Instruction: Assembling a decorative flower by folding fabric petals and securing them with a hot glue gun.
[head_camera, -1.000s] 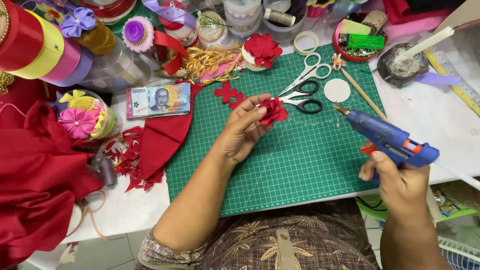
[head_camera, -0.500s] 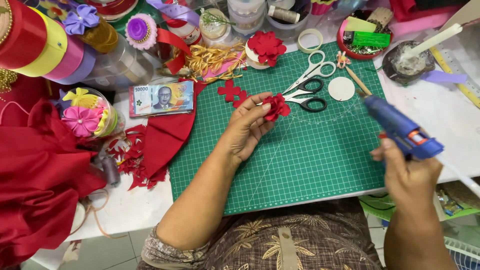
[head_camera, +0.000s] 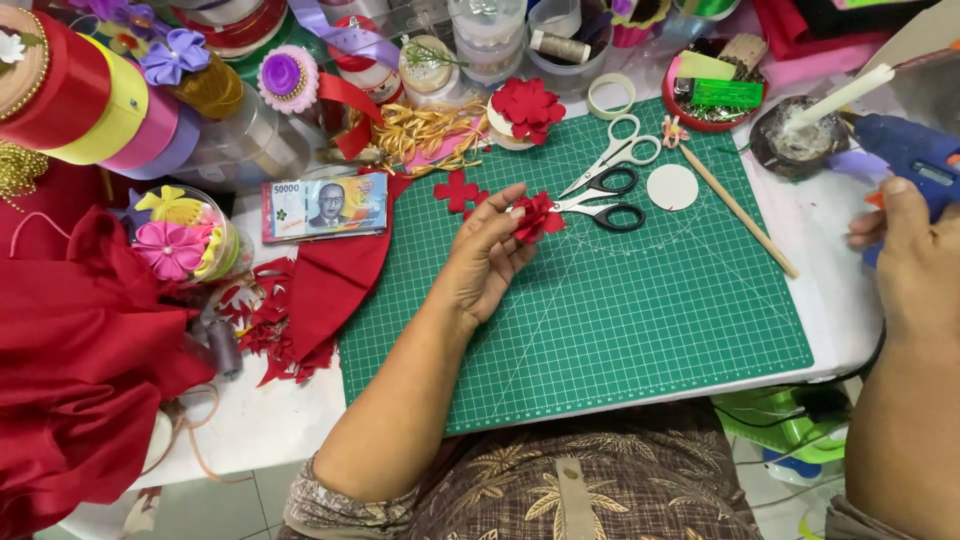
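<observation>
With the red flower pinched in the left hand and the glue gun gripped by the right hand, fingertips could be burned by glue.

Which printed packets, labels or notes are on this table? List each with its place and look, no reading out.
Stack of banknotes: left of the green cutting mat, lying flat; rectangular, blue-grey with a portrait.
Green packet: in the red round tray at the back right; flat, rectangular, bright green.
Clear jar: back centre, above the red fabric flower; any label is too small to tell.
No screens or signs in view.
</observation>
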